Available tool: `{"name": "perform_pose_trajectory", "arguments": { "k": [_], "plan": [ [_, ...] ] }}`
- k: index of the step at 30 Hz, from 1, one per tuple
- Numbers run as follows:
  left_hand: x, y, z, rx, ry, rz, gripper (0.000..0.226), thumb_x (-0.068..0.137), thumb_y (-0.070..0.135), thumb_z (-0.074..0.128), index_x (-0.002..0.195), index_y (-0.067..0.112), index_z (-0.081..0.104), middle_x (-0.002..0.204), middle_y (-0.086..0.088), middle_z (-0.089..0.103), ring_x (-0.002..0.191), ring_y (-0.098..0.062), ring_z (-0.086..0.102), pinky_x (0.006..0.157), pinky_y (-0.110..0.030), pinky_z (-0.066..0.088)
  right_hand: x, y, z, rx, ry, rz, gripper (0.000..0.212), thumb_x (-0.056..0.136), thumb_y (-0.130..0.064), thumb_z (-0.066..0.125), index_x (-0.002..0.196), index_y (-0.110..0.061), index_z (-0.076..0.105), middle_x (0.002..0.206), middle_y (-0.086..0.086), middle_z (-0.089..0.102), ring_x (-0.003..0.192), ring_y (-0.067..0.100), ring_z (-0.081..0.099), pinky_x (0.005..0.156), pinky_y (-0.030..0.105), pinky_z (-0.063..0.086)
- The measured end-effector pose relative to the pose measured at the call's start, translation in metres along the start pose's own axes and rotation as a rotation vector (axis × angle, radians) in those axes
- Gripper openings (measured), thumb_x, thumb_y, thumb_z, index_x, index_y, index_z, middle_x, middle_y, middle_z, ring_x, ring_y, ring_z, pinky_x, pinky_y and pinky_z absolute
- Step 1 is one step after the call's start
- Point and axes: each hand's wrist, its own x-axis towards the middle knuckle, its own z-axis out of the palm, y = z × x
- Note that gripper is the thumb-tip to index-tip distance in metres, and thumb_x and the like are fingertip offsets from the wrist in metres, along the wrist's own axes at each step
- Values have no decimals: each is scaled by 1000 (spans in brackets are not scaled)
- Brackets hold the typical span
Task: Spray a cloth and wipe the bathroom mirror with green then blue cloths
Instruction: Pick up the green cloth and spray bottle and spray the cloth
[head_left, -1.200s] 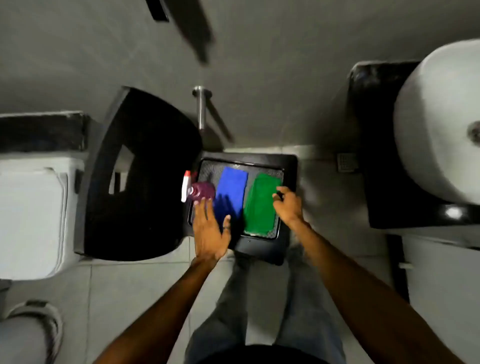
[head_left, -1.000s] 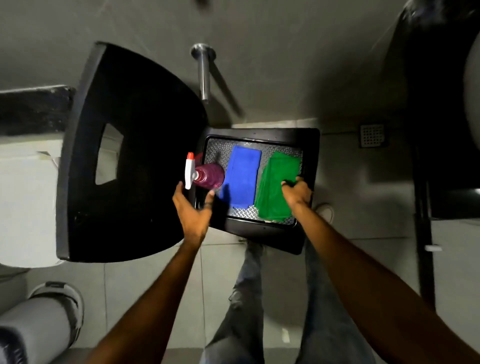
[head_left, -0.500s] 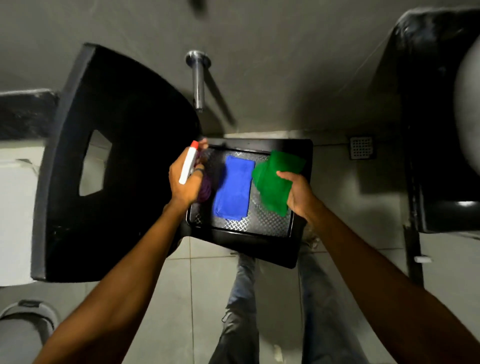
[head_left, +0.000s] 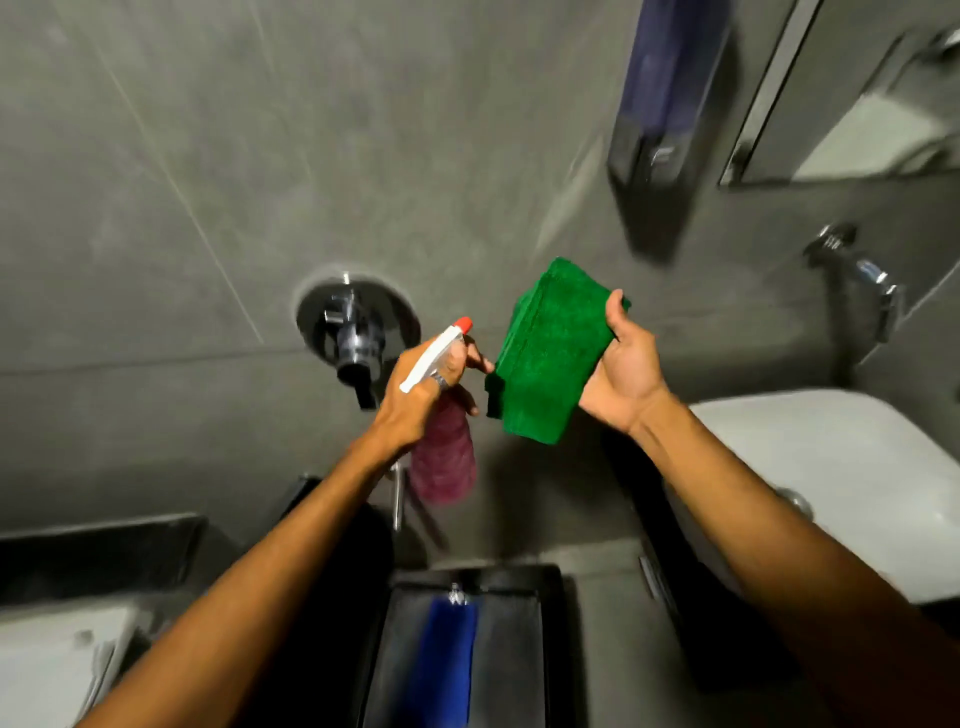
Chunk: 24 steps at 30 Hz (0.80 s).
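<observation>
Green cloth (head_left: 550, 358), folded, is clamped in my right hand (head_left: 626, 374); my left hand (head_left: 421, 395) grips the spray bottle (head_left: 441, 447), nozzle just beside it.

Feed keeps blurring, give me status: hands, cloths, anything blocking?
Left hand shut on spray bottle. Right hand shut on green cloth, nozzle beside it. Blue cloth in tray. Nothing between.

Dim, grey light; motion blur smears the frame's edges, with wide-angle bending of lines.
</observation>
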Motion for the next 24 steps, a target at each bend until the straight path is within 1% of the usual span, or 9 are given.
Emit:
{"name": "perform_pose_trajectory", "arguments": {
  "k": [1,3,5,7,9,12,16,21,24],
  "plan": [
    [13,32,-1,-3,-20,66,30,108,9,41,130,7,62,107,-27,68,62,-16,75,55,-29,62,-3,-28,18,-37,-24,-61,74,98,-65,34,147,-11,47,149,17,52,139,35,48,113,54,41],
    [29,83,3,-30,-69,142,41,111,15,37,113,37,71,101,-21,72,63,-17,76,54,-30,61,-8,-73,47,-72,-48,-155,73,99,-64,31,147,-11,48,147,17,53,138,35,49,112,55,42],
    [43,133,6,-48,-102,190,43,108,30,39,97,45,78,96,-11,79,60,-20,75,53,-34,61,-18,-120,77,-109,-97,-240,72,99,-64,30,145,-11,50,146,17,55,136,35,51,109,54,45],
    [56,172,8,-70,-129,208,37,105,44,41,99,39,78,98,-15,80,52,-31,71,52,-36,60,-28,-159,103,-145,-142,-311,73,99,-65,31,141,-11,55,143,16,58,134,35,54,105,53,50],
    [64,198,11,-91,-167,229,44,99,62,46,107,28,72,96,-18,79,48,-35,68,52,-37,59,-35,-184,119,-160,-170,-343,75,98,-67,30,140,-10,56,143,16,58,134,34,54,106,53,49],
    [72,234,18,-176,-159,259,57,82,76,59,119,32,65,80,-11,73,49,-33,66,51,-38,58,-48,-210,141,-206,-189,-377,78,97,-67,29,141,-8,55,144,18,57,136,36,51,112,54,41],
    [74,254,23,-212,-140,295,53,87,74,55,102,28,74,80,-15,73,53,-36,64,53,-38,58,-58,-226,149,-222,-185,-411,78,97,-68,27,139,-10,57,143,19,58,135,37,52,110,54,42],
    [57,231,25,-176,-165,202,60,95,69,50,110,14,69,84,-21,73,51,-36,64,53,-38,59,-73,-230,147,-229,-175,-394,76,97,-67,26,141,-11,55,146,18,55,135,36,52,102,50,50],
    [37,207,30,-163,-193,124,52,94,65,51,114,20,67,81,-16,70,51,-33,64,50,-38,58,-80,-228,143,-223,-150,-383,77,97,-67,25,144,-11,52,149,19,51,140,37,46,109,52,44]
  ]
}}
